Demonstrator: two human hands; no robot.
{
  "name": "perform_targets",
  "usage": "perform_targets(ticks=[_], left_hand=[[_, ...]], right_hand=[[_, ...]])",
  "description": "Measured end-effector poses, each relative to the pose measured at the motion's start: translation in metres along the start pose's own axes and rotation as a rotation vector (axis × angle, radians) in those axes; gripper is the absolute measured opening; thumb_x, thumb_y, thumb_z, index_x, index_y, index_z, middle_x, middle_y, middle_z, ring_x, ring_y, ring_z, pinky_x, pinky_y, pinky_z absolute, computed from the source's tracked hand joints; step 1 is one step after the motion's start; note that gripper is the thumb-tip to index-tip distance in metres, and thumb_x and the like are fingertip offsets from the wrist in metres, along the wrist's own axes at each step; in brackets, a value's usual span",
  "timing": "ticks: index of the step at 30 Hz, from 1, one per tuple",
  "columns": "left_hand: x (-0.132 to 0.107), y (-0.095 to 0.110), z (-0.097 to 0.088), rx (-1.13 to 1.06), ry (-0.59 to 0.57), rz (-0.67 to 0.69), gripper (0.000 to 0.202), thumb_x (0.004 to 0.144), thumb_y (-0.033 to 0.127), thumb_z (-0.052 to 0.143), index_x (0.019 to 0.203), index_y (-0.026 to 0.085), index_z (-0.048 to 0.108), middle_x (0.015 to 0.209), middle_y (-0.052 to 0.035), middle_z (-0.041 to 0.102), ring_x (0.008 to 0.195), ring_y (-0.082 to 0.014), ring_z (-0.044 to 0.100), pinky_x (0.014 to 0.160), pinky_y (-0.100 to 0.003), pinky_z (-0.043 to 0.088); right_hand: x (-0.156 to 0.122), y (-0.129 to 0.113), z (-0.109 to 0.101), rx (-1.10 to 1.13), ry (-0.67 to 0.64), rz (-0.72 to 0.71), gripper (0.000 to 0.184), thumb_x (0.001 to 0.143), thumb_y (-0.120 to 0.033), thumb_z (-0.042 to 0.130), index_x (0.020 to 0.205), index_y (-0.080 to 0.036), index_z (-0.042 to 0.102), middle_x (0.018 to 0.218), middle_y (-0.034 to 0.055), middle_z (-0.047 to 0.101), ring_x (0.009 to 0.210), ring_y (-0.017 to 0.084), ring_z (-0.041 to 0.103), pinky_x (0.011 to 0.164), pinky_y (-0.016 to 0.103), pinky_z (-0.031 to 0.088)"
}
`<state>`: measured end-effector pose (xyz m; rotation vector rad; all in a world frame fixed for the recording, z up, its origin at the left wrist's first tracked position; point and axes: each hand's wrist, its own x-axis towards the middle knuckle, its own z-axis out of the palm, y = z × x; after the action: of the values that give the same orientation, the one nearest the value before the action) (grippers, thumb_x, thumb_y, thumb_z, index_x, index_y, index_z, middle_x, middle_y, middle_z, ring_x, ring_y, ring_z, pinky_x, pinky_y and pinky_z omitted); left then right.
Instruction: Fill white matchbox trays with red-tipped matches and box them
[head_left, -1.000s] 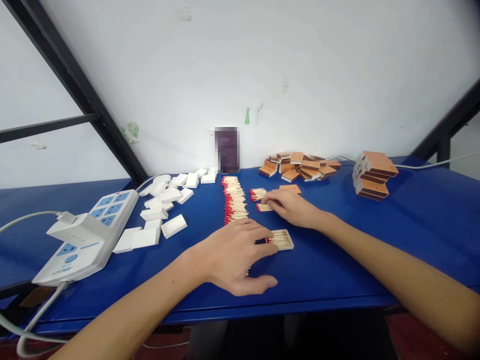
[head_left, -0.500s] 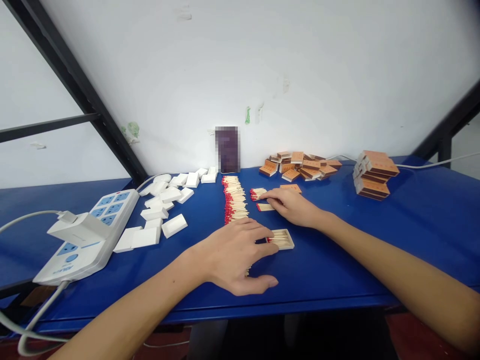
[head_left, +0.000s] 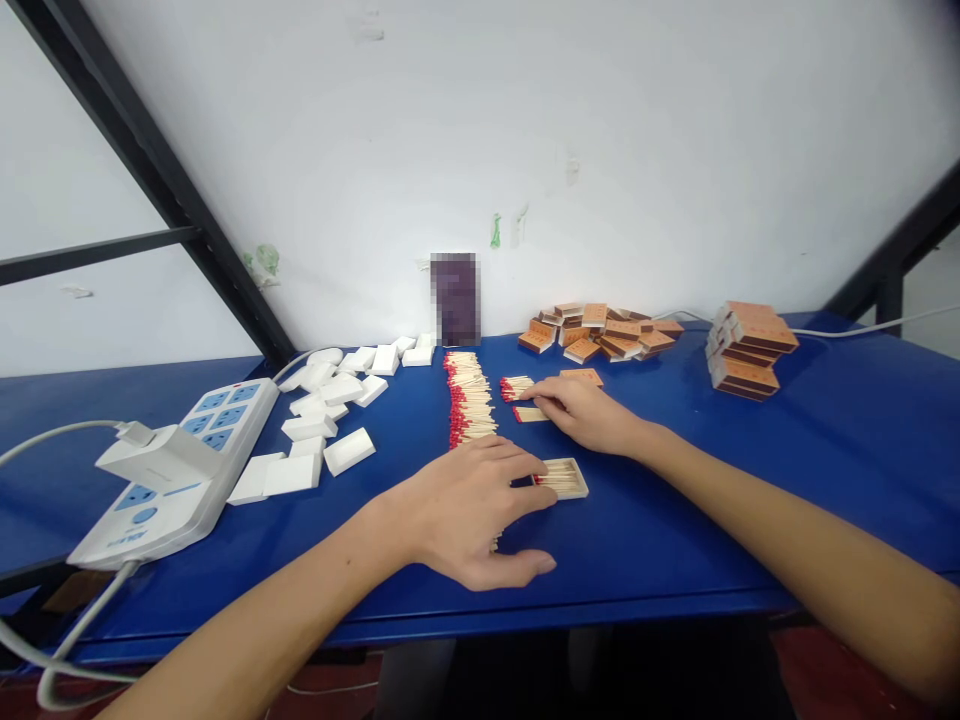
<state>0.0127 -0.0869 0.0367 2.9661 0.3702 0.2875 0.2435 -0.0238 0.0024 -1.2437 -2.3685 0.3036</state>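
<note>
Several matches (head_left: 517, 387) lie at the right hand (head_left: 583, 410), grip unclear. Left hand (head_left: 480, 515): fingers (head_left: 534, 503) spread. Keep heads (head_left: 505, 389) aligned.

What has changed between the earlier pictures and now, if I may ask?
The right hand has edged its index finger slightly forward, toward the farther small match group; nothing was visibly grasped or released. The left hand and matchbox tray look unmoved.
</note>
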Motion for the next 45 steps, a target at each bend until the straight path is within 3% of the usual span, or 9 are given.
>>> perform_targets(ticks=[28, 36, 45], left_hand=[[0.0005, 0.0004, -0.0001, -0.002, 0.012, 0.000, 0.042, 0.089, 0.050, 0.057, 0.112, 0.016, 0.067, 0.107, -0.0133, 0.067, 0.098, -0.0293, 0.065, 0.093, -0.045, 0.048], [-0.0001, -0.0001, 0.0006, -0.002, 0.021, 0.004, 0.043, 0.089, 0.051, 0.057, 0.112, 0.016, 0.067, 0.105, -0.0131, 0.067, 0.096, -0.0286, 0.065, 0.092, -0.044, 0.048], [-0.0003, -0.0004, 0.0010, -0.003, 0.007, 0.000, 0.045, 0.089, 0.051, 0.057, 0.115, 0.016, 0.067, 0.111, -0.0141, 0.066, 0.101, -0.0298, 0.064, 0.095, -0.045, 0.047]], right_hand=[[0.0007, 0.0008, -0.0003, -0.048, 0.015, 0.001, 0.034, 0.097, -0.018, 0.043, 0.111, -0.018, 0.074, 0.100, 0.0089, 0.077, 0.091, 0.023, 0.068, 0.083, 0.035, 0.050], [0.0006, 0.0006, -0.0005, -0.001, 0.006, 0.009, 0.033, 0.097, -0.018, 0.043, 0.108, -0.019, 0.074, 0.108, 0.0082, 0.076, 0.094, 0.024, 0.068, 0.085, 0.036, 0.051], [-0.0006, 0.0020, -0.0008, 0.043, 0.016, 0.041, 0.028, 0.097, -0.025, 0.045, 0.096, -0.018, 0.072, 0.084, 0.0055, 0.073, 0.075, 0.019, 0.062, 0.067, 0.030, 0.045]])
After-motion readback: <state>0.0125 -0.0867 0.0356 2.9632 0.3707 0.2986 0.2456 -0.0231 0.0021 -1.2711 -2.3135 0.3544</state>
